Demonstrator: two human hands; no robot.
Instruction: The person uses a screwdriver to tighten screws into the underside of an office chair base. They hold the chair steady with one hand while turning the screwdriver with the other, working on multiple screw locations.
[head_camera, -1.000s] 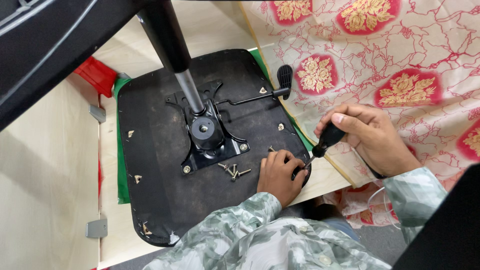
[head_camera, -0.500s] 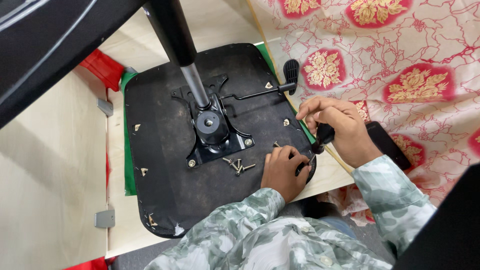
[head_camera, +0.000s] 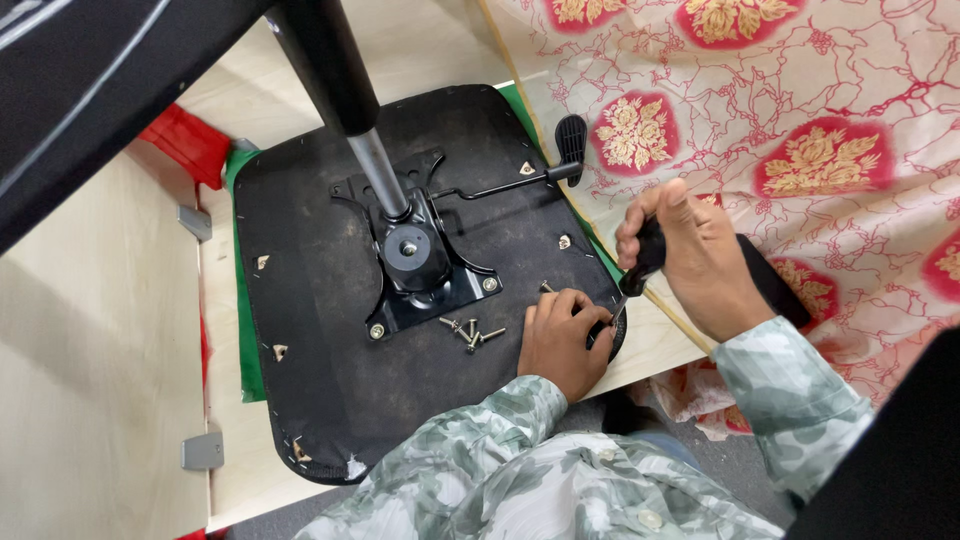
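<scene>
An upturned black chair seat (head_camera: 330, 330) lies on a light wooden surface, its metal mounting plate (head_camera: 415, 265) bolted in the middle with a gas cylinder (head_camera: 350, 110) rising from it. My right hand (head_camera: 695, 260) grips a black-handled screwdriver (head_camera: 640, 262), its tip pointing down at the seat's near right edge. My left hand (head_camera: 560, 340) rests there with fingers pinched around the spot under the tip; what it pinches is hidden. Several loose screws (head_camera: 468, 333) lie just left of my left hand.
A black adjustment lever (head_camera: 560, 150) sticks out to the right of the plate. Red-and-cream patterned cloth (head_camera: 800, 120) covers the right side. Green fabric (head_camera: 245, 340) shows under the seat's left edge. Metal brackets (head_camera: 203, 450) sit on the wooden panel at left.
My right hand has lifted and tilted the screwdriver more upright over the seat's edge. My left hand stays at the same spot. The view has shifted slightly.
</scene>
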